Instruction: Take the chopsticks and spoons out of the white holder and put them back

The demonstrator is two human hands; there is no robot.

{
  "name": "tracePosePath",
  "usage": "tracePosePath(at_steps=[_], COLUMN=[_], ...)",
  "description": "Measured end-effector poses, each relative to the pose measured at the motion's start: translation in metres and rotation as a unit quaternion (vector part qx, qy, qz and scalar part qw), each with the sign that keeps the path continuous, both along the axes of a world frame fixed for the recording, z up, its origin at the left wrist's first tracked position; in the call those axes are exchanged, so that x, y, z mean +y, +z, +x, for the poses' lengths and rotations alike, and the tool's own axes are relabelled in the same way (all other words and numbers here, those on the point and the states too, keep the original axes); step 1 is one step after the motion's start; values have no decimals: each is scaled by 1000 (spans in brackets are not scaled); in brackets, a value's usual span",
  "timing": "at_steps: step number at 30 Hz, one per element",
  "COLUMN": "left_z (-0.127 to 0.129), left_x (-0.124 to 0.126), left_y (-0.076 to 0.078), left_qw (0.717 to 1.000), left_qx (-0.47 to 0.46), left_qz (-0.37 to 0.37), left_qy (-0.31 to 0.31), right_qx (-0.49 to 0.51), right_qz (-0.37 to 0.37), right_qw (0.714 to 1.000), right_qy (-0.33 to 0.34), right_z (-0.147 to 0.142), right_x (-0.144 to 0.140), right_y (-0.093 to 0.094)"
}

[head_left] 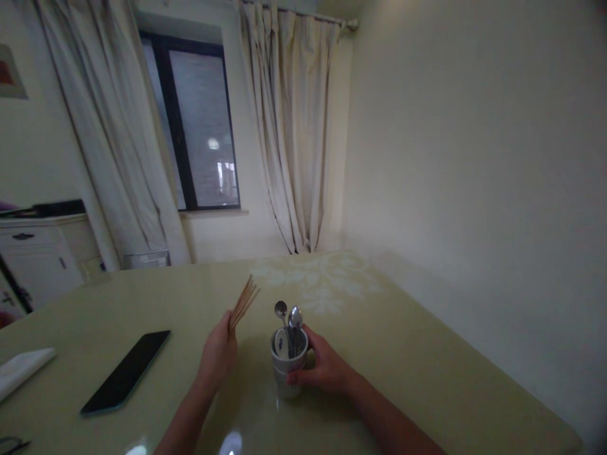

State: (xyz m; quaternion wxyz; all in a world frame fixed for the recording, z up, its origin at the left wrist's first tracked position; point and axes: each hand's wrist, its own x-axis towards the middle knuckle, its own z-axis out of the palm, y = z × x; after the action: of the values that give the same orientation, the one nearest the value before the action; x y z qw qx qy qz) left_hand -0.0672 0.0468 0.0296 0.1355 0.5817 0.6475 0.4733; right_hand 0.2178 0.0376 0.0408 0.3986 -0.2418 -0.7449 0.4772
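My left hand (219, 354) is closed around a bundle of several thin brown chopsticks (245, 302), which point up and away from me. To its right stands a light grey cup (287, 379), upright on the table. My right hand (325, 365) grips the cup from its right side, with the thumb across the front and the fingers behind the rim. Metal spoons (295, 317) stick up out of the cup, bowls on top. A pale, rounded piece (281, 343) with a dark mark leans inside the cup; its kind is unclear.
The glossy yellow-green table (379, 366) runs along the wall at right. A black tablet (127, 373) lies to the left, with a white object (26, 370) beyond it at the edge of view. A dark, thin object (13, 444) shows at the lower left corner.
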Motion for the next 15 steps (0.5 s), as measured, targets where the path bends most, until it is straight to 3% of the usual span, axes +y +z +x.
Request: tracePosePath(at_steps=[3, 5, 12, 15], left_z=[-12, -17, -23, -21], left_x=[-8, -10, 4, 6], left_y=[-4, -9, -15, -16], left_qw=[977, 962, 967, 958], left_qx=[188, 241, 181, 218], left_qz=[-89, -120, -174, -186], left_qy=[55, 50, 29, 14], right_qx=[-4, -6, -8, -10], right_qz=[3, 5, -2, 0], right_qw=[1000, 1000, 1000, 1000], right_qy=[-3, -3, -2, -6], right_z=[0, 0, 1, 1], right_x=[2, 3, 3, 2], right_y=[-3, -5, -4, -4])
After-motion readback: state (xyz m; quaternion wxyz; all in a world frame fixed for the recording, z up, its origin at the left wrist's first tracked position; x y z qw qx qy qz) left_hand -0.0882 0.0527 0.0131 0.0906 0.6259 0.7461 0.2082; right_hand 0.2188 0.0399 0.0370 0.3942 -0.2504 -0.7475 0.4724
